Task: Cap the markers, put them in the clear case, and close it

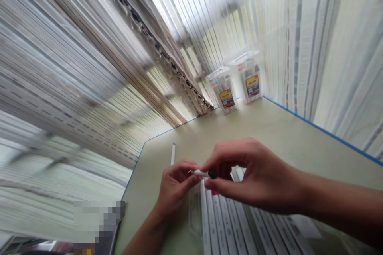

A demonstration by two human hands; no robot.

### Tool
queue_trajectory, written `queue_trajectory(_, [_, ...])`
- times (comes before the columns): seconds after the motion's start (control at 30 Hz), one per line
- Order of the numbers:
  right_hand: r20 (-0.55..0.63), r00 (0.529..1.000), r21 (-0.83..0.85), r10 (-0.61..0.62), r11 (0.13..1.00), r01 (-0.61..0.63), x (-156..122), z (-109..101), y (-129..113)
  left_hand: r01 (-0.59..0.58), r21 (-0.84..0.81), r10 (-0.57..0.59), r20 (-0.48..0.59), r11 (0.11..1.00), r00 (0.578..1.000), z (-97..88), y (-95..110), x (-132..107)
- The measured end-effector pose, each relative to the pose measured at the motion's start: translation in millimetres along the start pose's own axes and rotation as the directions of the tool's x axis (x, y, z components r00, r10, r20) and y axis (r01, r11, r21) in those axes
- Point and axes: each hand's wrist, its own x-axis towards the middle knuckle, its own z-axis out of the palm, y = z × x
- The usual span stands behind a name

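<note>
Head view shows the left hand (176, 183) and right hand (263, 181) with fingers (216, 157) pinching a white marker (200, 173) with a dark end, above the bench (278, 127); the right hand and forearm (332, 197) partly block a row of white markers (223, 223). Beyond the left hand, partly hidden, lies a lone white pen (173, 152), and two clear labelled cases (226, 96) stand at the far edge beside striped curtains (98, 48).
</note>
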Motion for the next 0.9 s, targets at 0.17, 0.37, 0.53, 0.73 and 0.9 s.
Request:
queue_trajectory(0.17, [-0.087, 0.989, -0.044, 0.121, 0.991, -0.125, 6.4, -10.3, 13.5, 0.006, -0.14, -0.031, -0.174, 0.99, 0.984, -3.0, -1.0, 4.7])
queue_trajectory(0.37, [-0.037, 0.98, -0.144, 0.195, 0.97, -0.198, 8.6, -17.5, 28.7, -0.038, -0.299, -0.042, -0.256, 0.954, 0.966, -3.9, 6.6, 6.4])
queue_trajectory(0.53, [-0.059, 0.998, -0.399, 0.011, 0.916, -0.034, 7.0, -20.7, 28.1, -0.015, -0.371, -0.054, -0.174, 0.928, 0.983, -2.1, 13.0, 1.2])
queue_trajectory(0.73, [0.056, 0.96, -0.628, -0.275, 0.738, 0.248, 3.8, -16.5, 12.8, -0.048, -0.407, 0.006, -0.103, 0.912, 0.995, -4.5, 17.2, -4.4])
queue_trajectory(0.9, [0.251, 0.907, -0.777, -0.339, 0.488, 0.397, -8.1, -12.6, 3.4, -0.057, -0.391, 0.037, -0.059, 0.919, 0.998, -1.5, 15.6, -9.6])
